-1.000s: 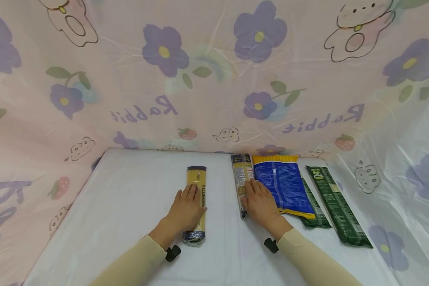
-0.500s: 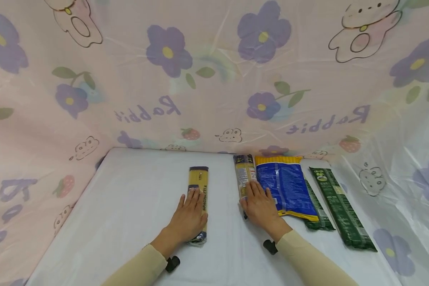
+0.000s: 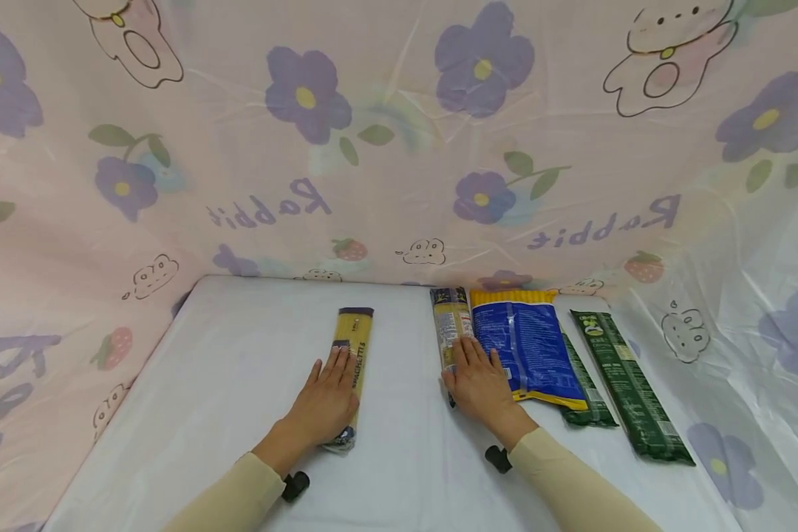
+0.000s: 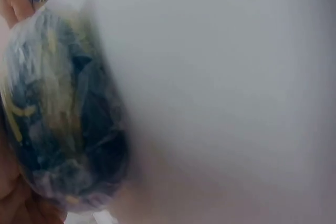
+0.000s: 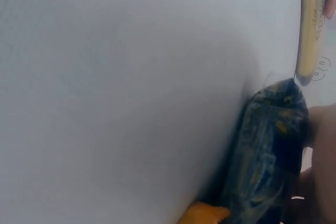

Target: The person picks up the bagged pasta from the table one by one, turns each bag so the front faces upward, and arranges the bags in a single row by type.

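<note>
My left hand (image 3: 326,399) lies over a yellow spaghetti pack (image 3: 355,325) with dark blue ends, fingers extended along its top and thumb at its right side. The pack lies slightly slanted on the white table; its crinkled near end (image 4: 68,114) fills the left of the left wrist view. My right hand (image 3: 482,380) rests with extended fingers on a second pasta pack (image 3: 448,318), clear and dark blue, whose dark end (image 5: 262,156) shows in the right wrist view. The palm hides the lower part of each pack.
Right of the second pack lies a blue bag with yellow edges (image 3: 525,340), partly over a green pack (image 3: 588,395). Another long green pack (image 3: 632,384) lies farther right. A patterned curtain (image 3: 386,162) encloses the white table (image 3: 239,347) at the back and sides.
My left hand and the spaghetti pack have shifted a little left, and the pack now slants, its near end farther left. The right hand stays on its pack, nearly unmoved.
</note>
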